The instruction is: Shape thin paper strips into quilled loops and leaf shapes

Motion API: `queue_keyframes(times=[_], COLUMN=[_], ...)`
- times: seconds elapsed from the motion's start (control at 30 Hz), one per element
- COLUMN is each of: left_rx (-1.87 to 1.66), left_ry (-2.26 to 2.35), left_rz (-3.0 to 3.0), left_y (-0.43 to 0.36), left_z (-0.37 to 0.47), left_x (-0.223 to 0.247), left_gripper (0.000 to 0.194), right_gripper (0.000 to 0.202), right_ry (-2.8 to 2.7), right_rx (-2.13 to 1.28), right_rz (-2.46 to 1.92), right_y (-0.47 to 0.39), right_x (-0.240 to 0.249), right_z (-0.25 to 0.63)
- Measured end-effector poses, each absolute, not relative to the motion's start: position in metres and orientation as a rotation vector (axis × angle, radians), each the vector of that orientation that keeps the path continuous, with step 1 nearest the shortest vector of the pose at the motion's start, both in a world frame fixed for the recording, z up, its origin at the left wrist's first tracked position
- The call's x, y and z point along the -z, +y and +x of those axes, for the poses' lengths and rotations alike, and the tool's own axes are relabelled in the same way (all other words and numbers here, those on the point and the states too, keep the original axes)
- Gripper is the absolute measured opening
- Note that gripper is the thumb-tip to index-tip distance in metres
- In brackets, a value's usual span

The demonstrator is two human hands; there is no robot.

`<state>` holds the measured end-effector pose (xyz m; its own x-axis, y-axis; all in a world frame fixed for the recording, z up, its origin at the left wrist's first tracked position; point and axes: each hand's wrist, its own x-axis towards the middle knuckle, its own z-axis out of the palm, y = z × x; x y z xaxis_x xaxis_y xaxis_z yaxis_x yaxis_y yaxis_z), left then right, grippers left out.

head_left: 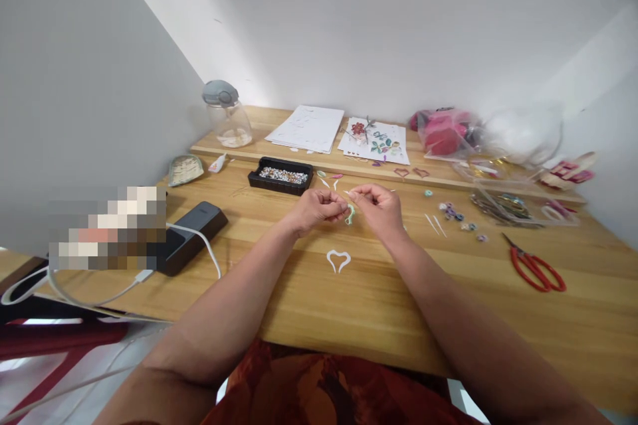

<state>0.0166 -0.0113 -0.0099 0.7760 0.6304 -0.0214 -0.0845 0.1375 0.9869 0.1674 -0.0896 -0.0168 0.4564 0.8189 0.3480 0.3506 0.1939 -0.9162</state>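
Both hands meet above the middle of the wooden table [309, 305], fingertips almost touching. My left hand [321, 207] is closed in a pinch on a small light-green curled piece [350, 215], which hangs between the hands. My right hand [376, 207] is also pinched, with something thin and pale at its fingertips, too small to make out. Below them on the table lies a white heart-shaped outline [338, 258], open at its lower tip. Behind the hands are small leaf-like pieces [337, 176] and a black tray [254, 179] of beads.
Red-handled scissors [535, 267], small thread spools [451, 212] and two white strips [435, 225] lie on the right. At the left are a black device [192, 239] with white cables and a lidded jar [229, 116]. Papers [309, 127] and plastic bags [446, 133] occupy the raised back shelf.
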Motion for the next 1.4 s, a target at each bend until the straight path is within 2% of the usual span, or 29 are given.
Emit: queue_keyframes(times=[0.2,0.4,0.57,0.8,0.93,1.13,1.4], left_rx=[-0.727,-0.959,-1.021,-0.852,-0.655,-0.535,-0.754], left_ry=[0.505,0.545,0.618,0.642,0.575,0.419,0.461], left_rz=[1.191,1.149,1.117,1.244,1.348,1.363,1.196], left_y=[-0.008,-0.003,0.0,-0.002,-0.008,-0.01,-0.008], left_z=[0.018,0.021,0.022,0.02,0.018,0.015,0.018], left_x=[0.011,0.014,0.015,0.014,0.013,0.013,0.01], left_gripper=[0.033,0.03,0.03,0.033,0.031,0.027,0.028], right_gripper=[0.022,0.027,0.027,0.019,0.017,0.019,0.03], right_ry=[-0.697,-0.577,-0.709,-1.092,-1.162,-1.124,-0.659], right_rx=[-1.085,-1.403,-1.276,-0.505,-0.292,-0.423,-1.18], right_rz=[-1.298,-1.201,-1.22,-1.429,-1.45,-1.409,-1.23], right_y=[-0.087,-0.092,-0.095,-0.098,-0.099,-0.09,-0.088], right_x=[0.019,0.017,0.017,0.002,-0.002,0.013,0.021], right_z=[0.16,0.147,0.14,0.153,0.162,0.168,0.156])
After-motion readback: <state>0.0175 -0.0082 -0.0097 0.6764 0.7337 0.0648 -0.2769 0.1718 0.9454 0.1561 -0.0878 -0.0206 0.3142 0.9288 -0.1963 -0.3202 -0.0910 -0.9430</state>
